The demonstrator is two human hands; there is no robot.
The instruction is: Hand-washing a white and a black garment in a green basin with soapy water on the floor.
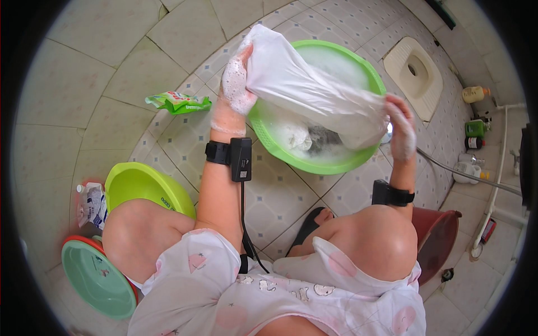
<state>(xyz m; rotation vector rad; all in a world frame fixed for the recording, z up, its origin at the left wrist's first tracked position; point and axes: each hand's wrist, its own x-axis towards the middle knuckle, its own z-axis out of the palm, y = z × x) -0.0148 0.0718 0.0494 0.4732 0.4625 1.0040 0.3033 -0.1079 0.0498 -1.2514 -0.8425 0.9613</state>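
Note:
A wet white cloth garment (314, 84) is stretched between my two hands above a green basin (319, 167). My left hand (238, 84), coated in suds, grips its upper left end beyond the basin's left rim. At the basin's right rim, my right hand (401, 129) holds the other end with bent fingers. Foamy water fills the basin, where white fabric (297, 136) and something dark (325, 140) lie partly under the suds. Part of the basin is hidden behind the stretched garment. Each wrist wears a black strap with a small box.
A green packet (178, 103) lies left of the basin. Near my left knee stand a yellow-green basin (148, 182) and a teal basin (98, 274). A dark red bucket (440, 241) is beside my right knee. Farther right are a squat toilet (412, 70), a hose (465, 171) and several bottles (474, 128).

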